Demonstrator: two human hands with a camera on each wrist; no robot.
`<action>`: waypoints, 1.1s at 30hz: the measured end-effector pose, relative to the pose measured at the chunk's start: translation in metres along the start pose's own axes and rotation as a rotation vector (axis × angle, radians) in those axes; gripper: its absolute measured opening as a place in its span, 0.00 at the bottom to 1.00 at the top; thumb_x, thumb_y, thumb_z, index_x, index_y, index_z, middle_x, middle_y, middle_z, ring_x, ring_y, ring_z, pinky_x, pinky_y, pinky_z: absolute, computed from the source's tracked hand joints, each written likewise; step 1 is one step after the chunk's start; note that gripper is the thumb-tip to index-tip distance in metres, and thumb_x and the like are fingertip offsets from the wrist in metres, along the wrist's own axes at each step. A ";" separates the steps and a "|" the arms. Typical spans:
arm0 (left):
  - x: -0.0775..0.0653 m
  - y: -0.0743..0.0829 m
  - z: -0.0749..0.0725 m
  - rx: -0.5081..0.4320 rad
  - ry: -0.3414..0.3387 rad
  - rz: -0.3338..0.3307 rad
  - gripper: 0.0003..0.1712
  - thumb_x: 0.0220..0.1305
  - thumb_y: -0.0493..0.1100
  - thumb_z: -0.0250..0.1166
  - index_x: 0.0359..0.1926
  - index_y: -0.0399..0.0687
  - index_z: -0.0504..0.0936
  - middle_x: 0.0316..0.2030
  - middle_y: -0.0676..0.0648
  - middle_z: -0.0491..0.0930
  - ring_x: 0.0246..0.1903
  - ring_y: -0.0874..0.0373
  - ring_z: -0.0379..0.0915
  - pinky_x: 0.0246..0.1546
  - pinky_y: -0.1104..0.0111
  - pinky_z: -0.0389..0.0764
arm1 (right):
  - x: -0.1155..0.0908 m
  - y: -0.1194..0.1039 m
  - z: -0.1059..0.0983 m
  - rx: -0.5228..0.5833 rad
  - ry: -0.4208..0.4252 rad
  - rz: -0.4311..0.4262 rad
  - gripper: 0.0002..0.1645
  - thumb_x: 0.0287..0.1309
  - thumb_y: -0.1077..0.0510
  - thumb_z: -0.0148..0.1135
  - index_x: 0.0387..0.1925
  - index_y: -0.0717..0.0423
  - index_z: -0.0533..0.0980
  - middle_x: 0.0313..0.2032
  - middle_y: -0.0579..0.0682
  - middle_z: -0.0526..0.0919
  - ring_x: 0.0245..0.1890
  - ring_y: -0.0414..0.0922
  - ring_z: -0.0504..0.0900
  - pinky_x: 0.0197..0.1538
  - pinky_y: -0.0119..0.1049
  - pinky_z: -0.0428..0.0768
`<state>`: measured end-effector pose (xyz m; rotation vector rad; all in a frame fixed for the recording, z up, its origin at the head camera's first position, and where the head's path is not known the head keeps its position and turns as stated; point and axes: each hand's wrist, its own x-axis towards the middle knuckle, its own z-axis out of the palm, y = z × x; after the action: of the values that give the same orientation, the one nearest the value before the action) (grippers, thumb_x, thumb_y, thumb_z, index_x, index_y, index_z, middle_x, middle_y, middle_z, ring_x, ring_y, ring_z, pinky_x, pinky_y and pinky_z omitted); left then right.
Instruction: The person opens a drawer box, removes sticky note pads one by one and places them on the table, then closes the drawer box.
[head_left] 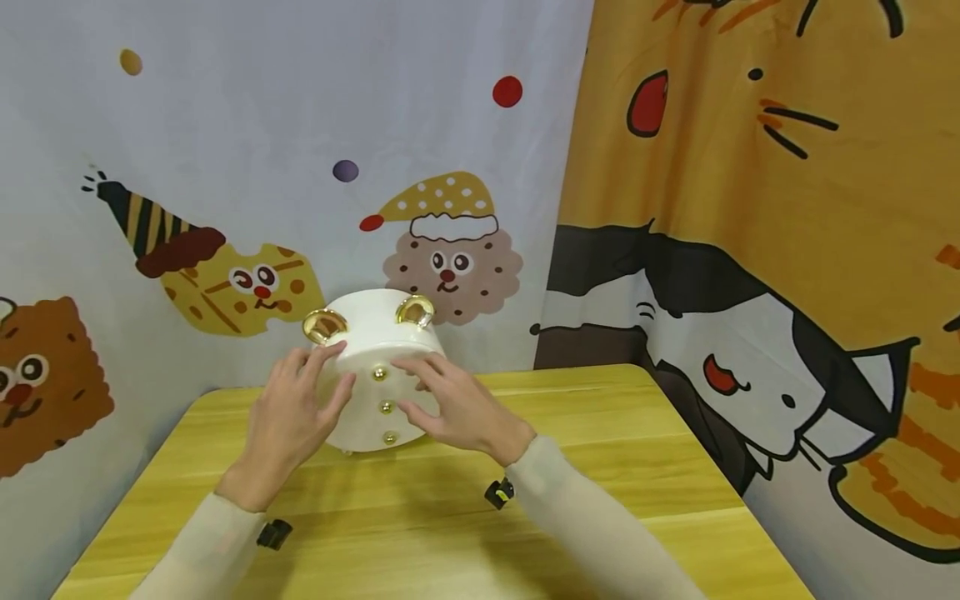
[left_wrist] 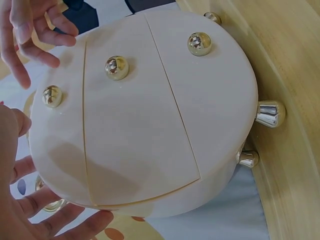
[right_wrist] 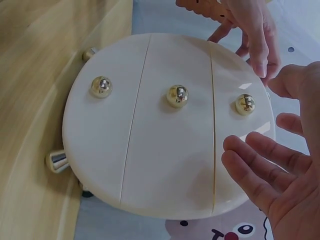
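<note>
A rounded white drawer box stands on the table, two gold ear-shaped pieces on its top. Three gold ball knobs run down its front, one on each panel between the seams. Small gold feet carry it. My left hand is at the box's left side, fingers spread and loosely bent, fingertips right at the upper edge. On the other side, my right hand hovers before the upper front with relaxed fingers and its thumb apart. Neither hand grips anything.
The wood-grain table ends at a pale curtain printed with cartoon snacks, close behind the box. To the right hangs an orange curtain with cartoon cats. A dark wrist camera sits under the left sleeve.
</note>
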<state>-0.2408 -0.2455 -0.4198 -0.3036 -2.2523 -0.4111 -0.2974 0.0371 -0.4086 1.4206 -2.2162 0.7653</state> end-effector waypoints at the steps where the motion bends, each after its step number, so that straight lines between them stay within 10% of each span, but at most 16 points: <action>1: 0.000 0.000 0.001 -0.001 -0.001 0.001 0.30 0.77 0.50 0.77 0.74 0.49 0.85 0.49 0.36 0.83 0.40 0.38 0.81 0.23 0.53 0.78 | 0.001 0.000 0.001 0.000 0.009 0.000 0.36 0.80 0.55 0.76 0.82 0.56 0.76 0.68 0.57 0.85 0.52 0.51 0.96 0.59 0.34 0.93; 33: 0.002 -0.003 0.004 -0.008 0.030 -0.002 0.26 0.78 0.50 0.77 0.71 0.48 0.87 0.49 0.36 0.84 0.37 0.38 0.80 0.22 0.54 0.77 | 0.029 -0.009 0.024 0.042 0.044 0.040 0.26 0.81 0.57 0.74 0.73 0.61 0.82 0.59 0.57 0.91 0.48 0.45 0.95 0.52 0.32 0.94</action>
<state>-0.2453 -0.2468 -0.4214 -0.2968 -2.2220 -0.4231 -0.3018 -0.0017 -0.4076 1.3687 -2.2133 0.8528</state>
